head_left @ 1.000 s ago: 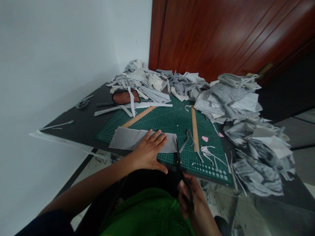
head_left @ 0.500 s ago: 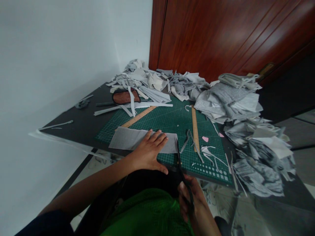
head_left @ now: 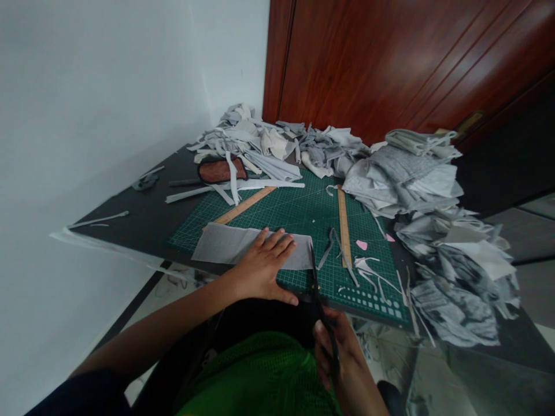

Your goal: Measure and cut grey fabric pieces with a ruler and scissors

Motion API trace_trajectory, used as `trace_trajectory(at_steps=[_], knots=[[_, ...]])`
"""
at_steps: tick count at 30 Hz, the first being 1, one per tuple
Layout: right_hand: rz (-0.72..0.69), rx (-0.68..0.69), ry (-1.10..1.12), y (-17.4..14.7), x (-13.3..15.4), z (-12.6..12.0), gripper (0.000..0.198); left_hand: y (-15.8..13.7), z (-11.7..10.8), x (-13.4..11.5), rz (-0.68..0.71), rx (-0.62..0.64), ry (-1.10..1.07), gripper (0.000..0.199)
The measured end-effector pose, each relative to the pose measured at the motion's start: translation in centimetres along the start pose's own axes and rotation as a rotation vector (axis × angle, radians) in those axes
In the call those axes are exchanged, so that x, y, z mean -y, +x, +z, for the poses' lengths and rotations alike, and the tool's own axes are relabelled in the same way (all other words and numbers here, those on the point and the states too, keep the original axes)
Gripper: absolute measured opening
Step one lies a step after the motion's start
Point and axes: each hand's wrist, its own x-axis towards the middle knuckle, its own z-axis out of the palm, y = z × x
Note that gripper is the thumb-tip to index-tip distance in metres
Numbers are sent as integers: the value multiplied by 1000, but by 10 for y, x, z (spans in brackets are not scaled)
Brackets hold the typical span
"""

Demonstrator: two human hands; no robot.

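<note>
A rectangular strip of light grey fabric (head_left: pixel 225 242) lies flat across the near edge of the green cutting mat (head_left: pixel 299 208). My left hand (head_left: pixel 266 266) presses down on it, palm flat and fingers apart, with the thumb toward the table's edge. In my right hand (head_left: pixel 340 352) are black-handled scissors (head_left: pixel 316 289), held below the table's edge with the fingers wrapped round the handles. Their blades point away from me and lie along the fabric's right end. I cannot make out how far apart the blades are.
Two wooden rulers (head_left: pixel 343 225) (head_left: pixel 245 208) lie on the mat. Thin grey offcuts (head_left: pixel 336 254) and white offcuts (head_left: pixel 368 268) rest right of the scissors. Heaps of grey fabric (head_left: pixel 403 173) line the back and right. A brown, black-edged piece (head_left: pixel 221 171) sits at the back left.
Almost nothing differs. My right hand and the scissor handles have shifted very slightly; my left hand and the fabric stay in place.
</note>
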Motion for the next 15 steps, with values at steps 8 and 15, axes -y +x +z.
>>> trace_trajectory(at_steps=[8, 15], knots=[[-27, -14, 0, 3, -4, -1, 63, 1, 0, 0, -5, 6, -8, 128], [-15, -34, -10, 2, -3, 1, 65, 1, 0, 0, -1, -7, -25, 128]])
